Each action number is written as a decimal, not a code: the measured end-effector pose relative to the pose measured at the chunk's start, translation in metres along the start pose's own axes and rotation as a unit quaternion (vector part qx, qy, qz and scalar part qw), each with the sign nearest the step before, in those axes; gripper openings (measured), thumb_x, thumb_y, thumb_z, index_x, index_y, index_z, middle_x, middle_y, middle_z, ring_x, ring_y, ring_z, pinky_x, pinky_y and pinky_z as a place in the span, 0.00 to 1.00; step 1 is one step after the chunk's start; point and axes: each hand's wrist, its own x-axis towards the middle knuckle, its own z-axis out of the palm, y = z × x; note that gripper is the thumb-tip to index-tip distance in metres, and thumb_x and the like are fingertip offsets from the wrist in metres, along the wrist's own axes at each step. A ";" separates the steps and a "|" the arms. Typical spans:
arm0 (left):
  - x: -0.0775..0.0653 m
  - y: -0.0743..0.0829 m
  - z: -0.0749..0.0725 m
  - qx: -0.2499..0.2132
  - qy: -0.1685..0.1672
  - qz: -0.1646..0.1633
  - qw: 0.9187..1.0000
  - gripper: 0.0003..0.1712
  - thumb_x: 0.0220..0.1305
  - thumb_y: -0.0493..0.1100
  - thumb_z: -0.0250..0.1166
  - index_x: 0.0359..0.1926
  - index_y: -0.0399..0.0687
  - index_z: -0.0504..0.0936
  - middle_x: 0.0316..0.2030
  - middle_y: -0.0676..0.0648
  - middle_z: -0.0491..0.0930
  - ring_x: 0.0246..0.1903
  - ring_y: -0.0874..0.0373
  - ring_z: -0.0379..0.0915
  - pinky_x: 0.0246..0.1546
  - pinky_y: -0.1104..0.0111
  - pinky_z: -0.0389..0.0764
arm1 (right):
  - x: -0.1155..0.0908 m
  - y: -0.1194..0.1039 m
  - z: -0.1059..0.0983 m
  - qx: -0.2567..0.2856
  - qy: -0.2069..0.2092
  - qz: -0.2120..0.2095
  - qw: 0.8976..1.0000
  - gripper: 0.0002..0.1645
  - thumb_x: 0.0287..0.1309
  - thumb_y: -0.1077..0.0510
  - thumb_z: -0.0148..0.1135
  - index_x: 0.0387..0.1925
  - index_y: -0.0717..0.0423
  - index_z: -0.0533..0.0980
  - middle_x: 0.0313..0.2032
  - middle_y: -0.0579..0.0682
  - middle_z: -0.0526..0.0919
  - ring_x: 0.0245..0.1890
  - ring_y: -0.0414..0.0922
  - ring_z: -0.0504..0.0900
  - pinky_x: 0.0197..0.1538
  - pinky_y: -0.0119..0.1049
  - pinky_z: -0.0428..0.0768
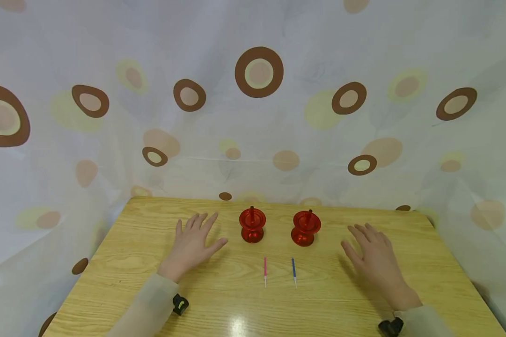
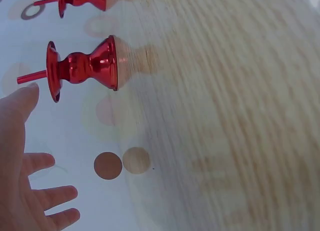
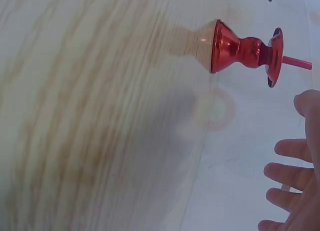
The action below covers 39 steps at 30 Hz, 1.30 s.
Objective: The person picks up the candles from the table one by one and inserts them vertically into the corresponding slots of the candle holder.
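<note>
Two shiny red metal candle holders stand upright near the back of the table, each with a thin red stem rising from its dish. My left hand (image 1: 192, 247), fingers spread, is to the left of the left candle holder (image 1: 253, 235) and holds nothing. To the right of the right candle holder (image 1: 303, 237) is my right hand (image 1: 375, 260), also with loose, extended fingers and nothing in it. In front of the holders lie a pink birthday candle (image 1: 265, 267) and a blue birthday candle (image 1: 294, 267), side by side, their white ends toward me.
The light wood table (image 1: 219, 304) reaches back to a white curtain (image 1: 219, 126) printed with brown rings and pale dots, which also hangs along both sides. Each wrist wears a small black camera mount; one is the left mount (image 1: 179, 304).
</note>
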 end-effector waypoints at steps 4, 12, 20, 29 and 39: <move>0.000 0.001 0.001 -0.009 0.007 0.002 1.000 0.48 0.70 0.72 0.59 0.81 0.53 0.62 0.75 0.37 0.65 0.75 0.34 0.56 0.70 0.26 0.45 | -0.001 -0.003 0.001 0.001 0.006 -0.005 1.000 0.29 0.73 0.48 0.63 0.64 0.66 0.77 0.61 0.71 0.78 0.67 0.73 0.67 0.63 0.75 0.62; -0.001 0.003 0.004 -0.019 0.006 0.002 1.000 0.46 0.71 0.71 0.59 0.80 0.53 0.63 0.73 0.38 0.69 0.72 0.36 0.61 0.70 0.27 0.49 | -0.003 -0.012 0.002 -0.002 0.023 -0.025 0.999 0.26 0.67 0.52 0.70 0.58 0.65 0.80 0.55 0.66 0.83 0.64 0.72 0.72 0.63 0.74 0.65; -0.001 0.008 0.005 -0.022 0.003 0.003 1.000 0.45 0.71 0.70 0.60 0.80 0.53 0.64 0.71 0.38 0.72 0.70 0.35 0.65 0.69 0.27 0.52 | -0.003 -0.016 0.007 -0.008 0.041 -0.047 0.998 0.24 0.64 0.52 0.72 0.55 0.63 0.82 0.51 0.62 0.86 0.62 0.70 0.75 0.62 0.73 0.67; -0.002 0.012 0.006 -0.033 0.006 0.002 0.999 0.44 0.71 0.69 0.61 0.79 0.54 0.66 0.69 0.41 0.73 0.70 0.36 0.65 0.70 0.28 0.51 | -0.003 -0.024 0.006 -0.011 0.048 -0.068 0.996 0.23 0.60 0.54 0.74 0.53 0.62 0.82 0.47 0.60 0.86 0.59 0.69 0.77 0.60 0.72 0.70; 0.000 0.013 0.010 -0.041 0.012 0.011 0.999 0.43 0.71 0.69 0.60 0.77 0.52 0.68 0.69 0.40 0.74 0.69 0.38 0.66 0.69 0.28 0.53 | -0.004 -0.035 0.009 -0.005 0.049 -0.082 0.995 0.22 0.58 0.56 0.75 0.52 0.62 0.83 0.45 0.59 0.87 0.59 0.69 0.78 0.60 0.71 0.71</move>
